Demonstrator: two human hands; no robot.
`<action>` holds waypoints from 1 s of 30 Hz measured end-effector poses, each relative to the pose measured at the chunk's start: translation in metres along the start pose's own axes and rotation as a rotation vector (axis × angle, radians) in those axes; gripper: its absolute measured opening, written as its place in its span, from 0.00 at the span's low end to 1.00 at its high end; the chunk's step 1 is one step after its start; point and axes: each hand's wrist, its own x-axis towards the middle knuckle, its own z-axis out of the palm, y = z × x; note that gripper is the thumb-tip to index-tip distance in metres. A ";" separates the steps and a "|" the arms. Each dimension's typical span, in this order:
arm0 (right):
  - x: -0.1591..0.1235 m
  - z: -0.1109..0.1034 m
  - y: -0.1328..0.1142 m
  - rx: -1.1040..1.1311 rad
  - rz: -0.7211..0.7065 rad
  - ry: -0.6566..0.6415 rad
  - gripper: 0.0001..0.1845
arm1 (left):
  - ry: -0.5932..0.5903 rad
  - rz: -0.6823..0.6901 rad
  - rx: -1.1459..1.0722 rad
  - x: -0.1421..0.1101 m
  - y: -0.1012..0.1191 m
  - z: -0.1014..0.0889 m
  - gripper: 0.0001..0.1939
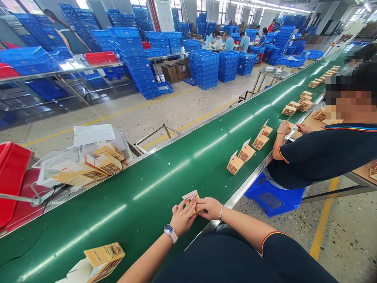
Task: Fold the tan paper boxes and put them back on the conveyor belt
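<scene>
The operator's L hand [182, 218], w/ white smartwatch [169, 232] on the wrist, and R hand [209, 208], w/ thin bracelet [220, 212], are working over the near side of the green conveyor belt [118, 224]. A small kraft-and-gold carton [191, 199] is being held between both hands, just above the belt, w/ a pale flap showing on top. Its exact fold state is too small to tell.

Finger status: L fingers [179, 208] are curling in and pinching the carton's left side. R fingers [199, 203] are closing on its right side. Neither hand is open; the two sets are nearly meeting around the carton.

Adjacent items: an opened carton [104, 257] is lying on the belt, lower left, well apart from the hands. Three upright open cartons [246, 152] are standing in a row on the belt, approx. midway to a co-worker in a navy polo [324, 157]. The co-worker's hands [284, 127] are working at the belt's near edge, beside more cartons. A blue stool [273, 194] is standing under the co-worker.

Far side of belt: loose cartons [103, 165] and white paper sheets [94, 135] are lying beside a red plastic tote [11, 173]. Stacked blue plastic crates [206, 68] are standing beyond.
</scene>
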 end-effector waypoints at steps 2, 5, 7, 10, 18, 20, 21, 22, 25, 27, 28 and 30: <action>-0.001 0.001 0.008 0.001 -0.053 -0.030 0.08 | -0.115 -0.018 0.032 0.007 0.005 -0.001 0.23; -0.006 0.006 0.018 0.007 -0.115 0.045 0.06 | -0.247 -0.026 0.046 0.016 0.011 -0.001 0.21; -0.012 0.011 0.022 0.027 -0.122 0.157 0.07 | -0.303 0.032 0.024 0.022 0.013 -0.002 0.20; -0.023 0.015 0.026 0.068 -0.053 0.311 0.07 | -0.362 0.148 -0.024 0.037 0.014 -0.003 0.17; -0.033 -0.003 0.044 0.071 -0.079 0.316 0.10 | -0.314 0.164 -0.158 0.058 0.012 0.006 0.15; -0.031 -0.005 0.047 0.082 -0.077 0.329 0.11 | -0.189 0.125 -0.193 0.049 0.010 0.013 0.17; -0.030 -0.004 0.048 0.104 -0.067 0.329 0.12 | -0.134 0.095 -0.209 0.044 0.010 0.017 0.16; -0.030 -0.004 0.049 0.140 -0.046 0.324 0.12 | -0.089 0.059 -0.228 0.039 0.010 0.021 0.15; -0.027 0.001 0.047 0.329 0.131 0.360 0.13 | 0.025 -0.082 -0.340 0.033 0.017 0.035 0.08; -0.024 0.006 0.046 0.418 0.264 0.411 0.15 | 0.142 -0.222 -0.475 0.038 0.026 0.046 0.05; -0.023 0.008 0.045 0.444 0.342 0.456 0.17 | 0.231 -0.326 -0.552 0.044 0.032 0.051 0.06; -0.021 0.013 0.046 0.482 0.540 0.581 0.17 | 0.417 -0.602 -0.707 0.057 0.043 0.059 0.09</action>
